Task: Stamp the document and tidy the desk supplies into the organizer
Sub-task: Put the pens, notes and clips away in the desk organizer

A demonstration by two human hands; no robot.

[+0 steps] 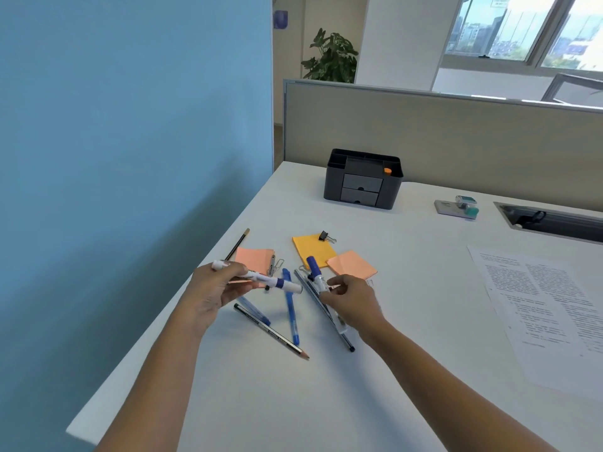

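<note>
My left hand (213, 290) grips a white and blue marker (267, 281) held level above the desk. My right hand (350, 303) pinches a second marker (316, 274) with a blue cap, tilted upward. Beneath them lie a blue pen (290, 308), a pencil (272, 332), a grey ruler (321, 308) and another blue pen (256, 311). Pink (256, 259), orange (313, 249) and pink (352, 264) sticky notes lie behind, with a binder clip (325, 237). The dark organizer (362, 179) stands at the back. The stamp (465, 205) and printed document (541, 308) are to the right.
A dark pencil (238, 244) lies near the desk's left edge (182, 288). A cable slot (551, 220) opens in the desk at far right. A beige partition (456, 132) backs the desk, a blue wall stands left. An orange item (387, 171) sits in the organizer.
</note>
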